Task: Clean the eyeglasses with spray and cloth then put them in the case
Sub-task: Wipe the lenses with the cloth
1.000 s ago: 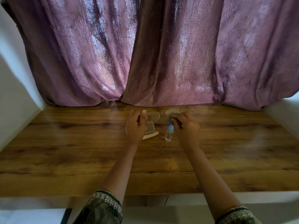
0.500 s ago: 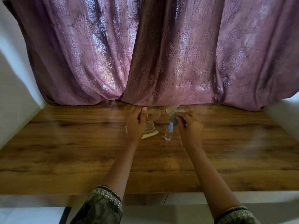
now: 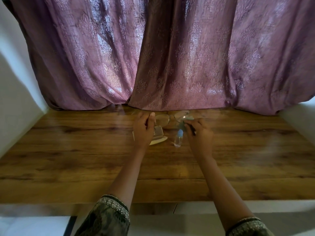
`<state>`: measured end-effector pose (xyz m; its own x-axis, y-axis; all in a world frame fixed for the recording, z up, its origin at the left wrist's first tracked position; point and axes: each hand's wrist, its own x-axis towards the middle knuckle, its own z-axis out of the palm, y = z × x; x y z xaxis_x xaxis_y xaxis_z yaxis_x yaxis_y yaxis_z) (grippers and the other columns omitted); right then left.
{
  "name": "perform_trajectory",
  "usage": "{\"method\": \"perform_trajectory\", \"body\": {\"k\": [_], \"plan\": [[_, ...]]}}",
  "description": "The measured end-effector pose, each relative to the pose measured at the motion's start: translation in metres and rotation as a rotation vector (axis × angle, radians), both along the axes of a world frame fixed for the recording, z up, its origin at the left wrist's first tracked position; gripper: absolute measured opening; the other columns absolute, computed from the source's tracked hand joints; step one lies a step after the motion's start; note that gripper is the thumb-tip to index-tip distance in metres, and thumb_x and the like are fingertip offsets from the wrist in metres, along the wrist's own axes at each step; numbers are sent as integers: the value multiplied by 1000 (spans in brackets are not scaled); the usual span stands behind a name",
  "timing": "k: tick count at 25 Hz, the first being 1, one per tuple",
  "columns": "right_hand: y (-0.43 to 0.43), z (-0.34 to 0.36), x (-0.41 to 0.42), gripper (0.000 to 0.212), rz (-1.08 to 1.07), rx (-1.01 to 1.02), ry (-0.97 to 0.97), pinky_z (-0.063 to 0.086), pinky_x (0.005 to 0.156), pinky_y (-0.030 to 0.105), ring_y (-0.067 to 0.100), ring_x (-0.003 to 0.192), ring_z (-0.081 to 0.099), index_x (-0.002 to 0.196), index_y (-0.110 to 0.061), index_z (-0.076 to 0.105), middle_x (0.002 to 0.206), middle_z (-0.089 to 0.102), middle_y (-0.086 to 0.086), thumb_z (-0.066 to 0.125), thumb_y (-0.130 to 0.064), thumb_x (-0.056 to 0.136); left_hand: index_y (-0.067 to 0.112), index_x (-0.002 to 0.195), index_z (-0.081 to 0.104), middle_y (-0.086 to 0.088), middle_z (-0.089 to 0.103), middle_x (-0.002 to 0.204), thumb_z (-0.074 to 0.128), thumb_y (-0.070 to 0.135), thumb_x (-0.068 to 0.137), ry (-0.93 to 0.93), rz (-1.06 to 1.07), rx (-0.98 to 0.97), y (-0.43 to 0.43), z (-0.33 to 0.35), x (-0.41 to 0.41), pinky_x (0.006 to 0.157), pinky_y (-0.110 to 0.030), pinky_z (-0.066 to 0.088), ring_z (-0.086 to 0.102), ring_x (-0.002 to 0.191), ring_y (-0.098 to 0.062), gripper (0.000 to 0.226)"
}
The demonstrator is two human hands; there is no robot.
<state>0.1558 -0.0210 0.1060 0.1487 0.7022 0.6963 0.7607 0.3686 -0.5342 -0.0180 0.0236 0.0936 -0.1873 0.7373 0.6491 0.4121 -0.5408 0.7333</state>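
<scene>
Glasses (image 3: 162, 120) hung just above the surface (image 3: 85, 150), my left hand (image 3: 143, 129) gripping one end, right hand (image 3: 199, 133) pinching the cloth (image 3: 188, 119) on a lens; wiping, I judged, with folding them into the case (image 3: 159, 140) next.

A wooden table (image 3: 85, 159) with dark brown grain fills the view, with a pale front edge. Near its far middle stands a small clear spray bottle (image 3: 178, 140) with a blue cap. Just left of it lies a cream eyeglass case (image 3: 159, 139), partly hidden. A mauve patterned curtain (image 3: 170, 65) meets the table's far edge.
</scene>
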Motion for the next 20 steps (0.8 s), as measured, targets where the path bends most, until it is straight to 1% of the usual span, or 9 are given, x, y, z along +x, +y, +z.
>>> {"method": "perform_trajectory", "body": {"k": [1,3,5,8,9,11,14,17,20], "plan": [[5,5,4,13,-39,0,20,39,62,6,11,72,54,94,-5,71,86,63,10,65,-6,82,21,65,46,16,39,68,41,29,92,4,-3,2,0,0,0,62,-6,32,44,67,6,29],[17,18,7,14,-73,-10,67,34,62,2,17,71,57,95,-4,71,86,64,12,63,-7,83,22,64,46,16,39,67,42,29,92,1,-18,4,1,1,2,62,-8,32,44,65,5,29],[22,25,-1,15,-39,3,55,33,66,5,17,74,57,96,-3,70,87,63,12,63,-7,83,22,64,45,15,39,66,42,29,92,-3,-29,9,1,1,5,60,-9,31,42,63,4,29],[11,11,-16,18,40,25,-48,40,65,13,12,76,54,99,-6,69,89,63,8,65,-6,81,27,63,43,17,39,64,42,28,92,-6,-39,17,0,1,6,60,-9,31,43,64,3,29],[6,4,-15,20,63,15,-45,42,65,15,12,78,55,101,-7,68,91,63,7,65,-6,82,32,62,41,17,39,63,42,28,92,-2,-37,20,-1,1,5,60,-9,31,43,64,3,30],[-1,-3,-8,22,75,-30,16,43,66,13,14,79,58,104,-9,68,93,63,5,65,-6,82,40,62,38,17,39,64,43,28,92,2,-35,27,-1,2,3,60,-9,31,43,64,3,33],[8,5,6,17,-10,-17,89,40,62,9,20,73,60,99,-6,69,87,64,10,63,-4,83,41,61,38,18,39,64,45,23,93,-10,-37,27,-1,0,3,60,-9,31,43,64,5,38],[22,18,3,18,-10,-17,89,42,63,14,20,74,59,100,-5,69,86,64,12,61,-7,85,41,61,38,17,38,63,48,13,94,3,-38,25,2,0,5,59,-9,30,42,63,5,45],[16,10,-12,20,54,12,10,45,64,20,16,77,56,102,-3,68,89,63,12,63,-5,83,37,63,38,16,37,63,44,22,94,18,-37,34,3,0,4,59,-9,30,42,63,3,36]]}}
